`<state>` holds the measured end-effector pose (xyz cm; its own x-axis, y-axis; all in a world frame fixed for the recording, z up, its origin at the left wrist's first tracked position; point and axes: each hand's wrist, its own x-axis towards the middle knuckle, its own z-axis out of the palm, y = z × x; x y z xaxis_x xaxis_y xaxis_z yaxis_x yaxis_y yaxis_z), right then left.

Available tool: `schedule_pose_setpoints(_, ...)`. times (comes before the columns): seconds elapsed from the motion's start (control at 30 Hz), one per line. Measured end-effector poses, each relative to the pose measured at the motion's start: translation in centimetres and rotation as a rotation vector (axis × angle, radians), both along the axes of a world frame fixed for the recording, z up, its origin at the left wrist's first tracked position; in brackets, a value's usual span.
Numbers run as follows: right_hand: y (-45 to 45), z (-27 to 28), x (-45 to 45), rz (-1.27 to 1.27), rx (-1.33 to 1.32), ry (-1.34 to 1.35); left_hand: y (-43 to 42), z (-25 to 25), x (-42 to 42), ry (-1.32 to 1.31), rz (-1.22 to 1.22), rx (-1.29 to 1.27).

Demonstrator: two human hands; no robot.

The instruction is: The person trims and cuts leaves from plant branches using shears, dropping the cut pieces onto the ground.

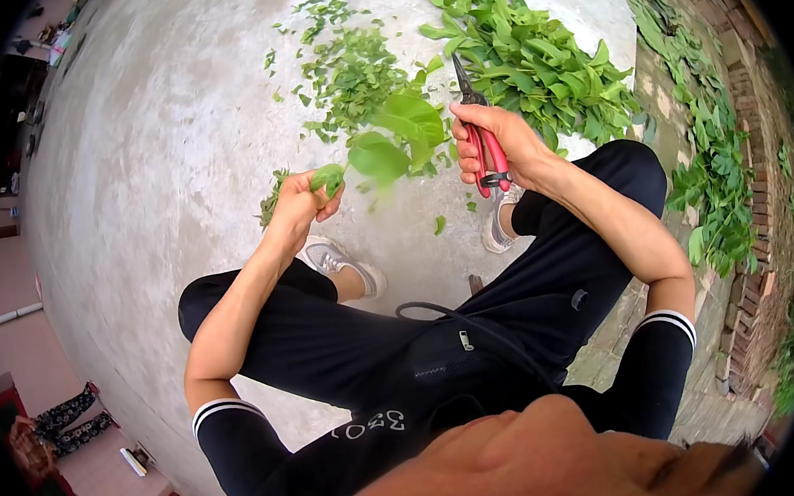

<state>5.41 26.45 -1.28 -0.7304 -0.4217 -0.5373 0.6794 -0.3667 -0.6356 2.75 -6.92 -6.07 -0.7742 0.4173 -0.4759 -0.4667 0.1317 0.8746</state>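
My left hand (305, 202) is closed on a leafy sprig (379, 156), whose large leaves stretch to the right and look partly blurred. In my right hand (501, 142) are pruning shears with red handles (493, 158), the dark blades pointing up and away from me. The sprig's leaves lie between my two hands, just left of the shears. Beyond them, small cut leaves (350, 70) are scattered on the concrete ground. A large heap of leafy branches (541, 64) rests on the ground beyond my right hand.
More leafy branches (712, 167) lie along a brick edging (758, 210) at the right. My shoes (327, 253) are on the concrete ground (129, 166) between the hands and my seated body. A person in patterned trousers (70, 418) is at the far left.
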Motion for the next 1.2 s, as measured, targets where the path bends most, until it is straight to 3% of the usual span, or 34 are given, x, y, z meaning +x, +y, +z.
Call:
schedule_pose_setpoints(0.1, -0.3, 0.4, 0.1, 0.018, 0.15, 0.132, -0.4, 0.1, -0.3, 0.18, 0.066, -0.022)
schedule_pose_setpoints(0.23, -0.8, -1.3, 1.3, 0.333, -0.075, 0.124, 0.6, 1.6, 0.1, 0.386, 0.13, -0.115)
schedule_pose_setpoints(0.37, -2.4, -1.7, 1.9, 0.416, -0.136, 0.072, 1.3, 1.3, 0.6, 0.455, 0.137, -0.081)
schedule_pose_setpoints(0.57, -2.9, -1.1, 1.3, 0.254, -0.135, 0.106, 1.7, 1.7, 1.4, 0.261, 0.049, 0.039)
schedule_pose_setpoints(0.87, -2.8, -1.6, 1.4, 0.216, -0.004, 0.16, 0.4, 0.7, 0.9, 0.179, 0.021, -0.124)
schedule_pose_setpoints(1.0, -2.4, -0.3, 1.4, 0.102, 0.129, 0.026, 0.2, 0.6, 0.5, 0.184, 0.04, -0.15)
schedule_pose_setpoints(1.2, -1.9, -1.6, 0.9, 0.195, 0.154, 0.118, -0.1, 0.4, 0.1, 0.171, 0.059, -0.146)
